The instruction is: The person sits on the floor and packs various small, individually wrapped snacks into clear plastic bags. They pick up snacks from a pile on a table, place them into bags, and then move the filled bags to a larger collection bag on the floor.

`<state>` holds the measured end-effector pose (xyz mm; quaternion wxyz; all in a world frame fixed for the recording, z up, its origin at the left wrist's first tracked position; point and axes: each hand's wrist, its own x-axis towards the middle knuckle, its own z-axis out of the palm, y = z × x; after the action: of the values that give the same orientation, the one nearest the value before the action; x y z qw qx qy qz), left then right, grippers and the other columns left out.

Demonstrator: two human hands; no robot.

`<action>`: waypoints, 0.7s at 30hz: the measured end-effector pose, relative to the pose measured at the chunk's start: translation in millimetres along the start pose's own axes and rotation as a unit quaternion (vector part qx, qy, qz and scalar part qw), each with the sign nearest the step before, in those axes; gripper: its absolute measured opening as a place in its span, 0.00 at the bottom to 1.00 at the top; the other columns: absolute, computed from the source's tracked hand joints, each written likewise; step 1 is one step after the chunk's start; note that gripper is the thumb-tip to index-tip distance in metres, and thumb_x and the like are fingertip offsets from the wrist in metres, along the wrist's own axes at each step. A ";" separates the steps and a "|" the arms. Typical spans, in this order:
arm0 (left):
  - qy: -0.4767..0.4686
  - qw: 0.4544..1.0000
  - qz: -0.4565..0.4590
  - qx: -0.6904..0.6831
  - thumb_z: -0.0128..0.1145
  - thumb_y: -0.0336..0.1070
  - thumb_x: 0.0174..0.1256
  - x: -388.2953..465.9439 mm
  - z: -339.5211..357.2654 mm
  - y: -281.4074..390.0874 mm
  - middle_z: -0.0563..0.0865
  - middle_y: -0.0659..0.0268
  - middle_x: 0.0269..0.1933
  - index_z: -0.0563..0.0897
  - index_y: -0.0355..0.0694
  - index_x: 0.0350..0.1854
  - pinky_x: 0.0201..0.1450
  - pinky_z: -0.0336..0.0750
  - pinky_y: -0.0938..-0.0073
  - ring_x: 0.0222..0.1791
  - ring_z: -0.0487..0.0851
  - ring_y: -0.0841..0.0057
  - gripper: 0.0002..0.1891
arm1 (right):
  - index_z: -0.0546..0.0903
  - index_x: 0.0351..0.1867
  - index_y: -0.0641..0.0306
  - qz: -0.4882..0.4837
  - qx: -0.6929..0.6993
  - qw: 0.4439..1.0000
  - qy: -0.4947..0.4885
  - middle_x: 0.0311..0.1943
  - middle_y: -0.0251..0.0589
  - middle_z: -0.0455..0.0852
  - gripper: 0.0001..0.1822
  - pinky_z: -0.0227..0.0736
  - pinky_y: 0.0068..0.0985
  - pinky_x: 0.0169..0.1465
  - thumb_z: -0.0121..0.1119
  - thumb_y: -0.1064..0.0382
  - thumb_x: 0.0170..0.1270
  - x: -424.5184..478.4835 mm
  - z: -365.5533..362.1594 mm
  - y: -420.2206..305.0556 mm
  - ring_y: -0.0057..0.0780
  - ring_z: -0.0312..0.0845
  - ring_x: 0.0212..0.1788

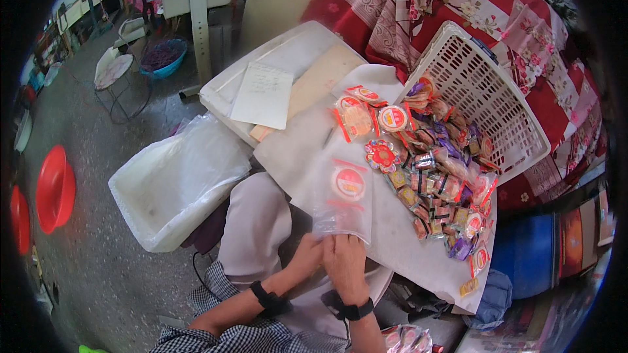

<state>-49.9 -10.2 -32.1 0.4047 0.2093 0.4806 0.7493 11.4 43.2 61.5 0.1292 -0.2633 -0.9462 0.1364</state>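
Both hands are at the near edge of a clear plastic bag lying on the pale sheet that covers the work surface. My left hand pinches its left corner, and my right hand is closed on the edge just beside it. Inside the bag lies a round wrapped biscuit with a red and white label. To the right spreads a heap of small wrapped snacks that spills from a tipped white plastic basket. A red flower-shaped piece lies at the heap's left edge.
A white foam box with clear plastic bags stands to the left. Handwritten paper lies on the foam lid. Red basins, a stool and a blue basin are on the floor. Floral cloth hangs behind the basket.
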 end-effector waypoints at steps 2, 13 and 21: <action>0.006 1.000 0.011 -0.004 0.50 0.39 0.66 -0.5 2.1 4.9 0.79 0.73 0.27 0.77 0.28 0.34 0.34 0.72 0.77 0.32 0.73 0.87 0.15 | 0.76 0.42 0.73 0.008 0.017 1.000 0.001 0.39 0.60 0.78 0.12 0.68 0.44 0.46 0.51 0.66 0.60 -0.9 -1.6 -2.5 0.55 0.73 0.43; -0.013 0.998 -0.039 0.042 0.51 0.37 0.64 1.2 -4.6 5.8 0.80 0.74 0.29 0.78 0.27 0.36 0.35 0.72 0.77 0.35 0.71 0.88 0.14 | 0.76 0.29 0.65 -0.111 -0.140 0.980 -0.086 0.28 0.47 0.77 0.07 0.66 0.39 0.31 0.51 0.63 0.60 17.5 -3.8 14.6 0.45 0.74 0.29; 0.000 0.994 -0.103 -0.044 0.53 0.39 0.63 1.5 -10.5 3.6 0.79 0.72 0.24 0.81 0.34 0.29 0.27 0.66 0.83 0.25 0.73 0.87 0.12 | 0.83 0.36 0.64 0.046 0.260 0.959 -0.108 0.31 0.46 0.85 0.06 0.77 0.25 0.37 0.63 0.71 0.56 16.8 -71.1 14.8 0.35 0.84 0.33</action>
<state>-59.6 -15.4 -33.7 0.4881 0.1407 0.4664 0.7241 26.9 77.9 125.7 0.0843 -0.2475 -0.8734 0.4108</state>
